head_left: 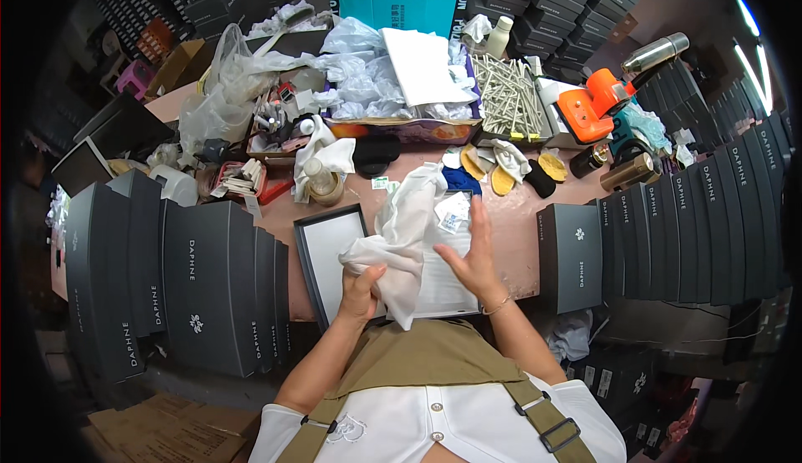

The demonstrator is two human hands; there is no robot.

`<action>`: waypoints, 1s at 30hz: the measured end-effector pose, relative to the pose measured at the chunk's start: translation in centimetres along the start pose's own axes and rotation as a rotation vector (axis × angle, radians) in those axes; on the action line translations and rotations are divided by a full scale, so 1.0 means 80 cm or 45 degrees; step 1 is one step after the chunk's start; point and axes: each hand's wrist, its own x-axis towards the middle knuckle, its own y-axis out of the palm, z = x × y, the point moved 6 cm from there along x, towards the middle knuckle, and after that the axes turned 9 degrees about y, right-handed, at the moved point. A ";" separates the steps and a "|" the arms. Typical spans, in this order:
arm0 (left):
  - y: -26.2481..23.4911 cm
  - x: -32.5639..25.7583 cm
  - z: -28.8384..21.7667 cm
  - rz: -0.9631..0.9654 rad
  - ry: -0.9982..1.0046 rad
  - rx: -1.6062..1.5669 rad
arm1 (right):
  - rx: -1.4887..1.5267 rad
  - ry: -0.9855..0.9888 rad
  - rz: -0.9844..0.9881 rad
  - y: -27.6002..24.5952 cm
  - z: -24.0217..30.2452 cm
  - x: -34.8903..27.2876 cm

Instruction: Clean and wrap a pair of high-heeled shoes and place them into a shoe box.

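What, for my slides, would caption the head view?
Left hand holds white wrapping over a shallow dark tray; right hand open.

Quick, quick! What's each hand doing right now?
Left hand: closed, holding the soft white wrapping.
Right hand: open, fingers apart, seemingly holding nothing.
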 end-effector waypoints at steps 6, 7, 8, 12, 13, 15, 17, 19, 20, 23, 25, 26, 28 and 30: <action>-0.007 -0.011 0.024 -0.001 -0.204 -0.185 | -0.362 -0.383 0.078 0.048 0.042 0.008; -0.024 -0.001 0.038 -0.107 -0.221 -0.295 | -0.362 -0.442 0.220 0.082 0.056 -0.025; -0.039 0.000 0.047 -0.234 -0.238 -0.408 | -0.353 -0.496 0.381 0.107 0.070 -0.059; -0.091 0.008 0.039 -0.231 -0.245 -0.258 | 0.287 -0.147 0.738 0.057 0.095 -0.071; -0.096 0.006 0.032 -0.223 -0.286 -0.384 | 0.088 -0.346 0.437 0.027 0.092 -0.046; -0.094 0.002 0.008 -0.044 -0.315 -0.283 | -0.624 -0.508 0.149 -0.024 0.114 0.001; -0.062 -0.010 -0.018 0.059 -0.389 -0.232 | -0.800 -0.509 0.584 -0.003 0.092 0.010; -0.082 -0.011 -0.014 0.051 -0.395 -0.219 | -0.720 -0.486 0.766 0.011 0.076 -0.001; -0.097 -0.007 -0.012 0.048 -0.382 -0.212 | -0.680 -0.570 0.701 0.016 0.078 -0.010; -0.103 -0.002 -0.014 -0.065 -0.396 -0.289 | -0.645 -0.467 0.690 0.010 0.063 -0.027; -0.117 0.011 -0.026 -0.038 -0.292 0.250 | -0.628 -0.425 0.656 0.007 0.048 -0.040; -0.127 0.013 -0.031 -0.130 -0.151 0.340 | -0.573 -0.400 0.623 0.001 0.044 -0.043; -0.138 0.015 -0.051 -0.307 0.139 0.527 | -0.458 -0.350 0.547 -0.014 0.036 -0.045; -0.156 0.015 -0.068 -0.571 0.244 0.395 | -0.284 0.005 0.594 -0.029 0.011 -0.033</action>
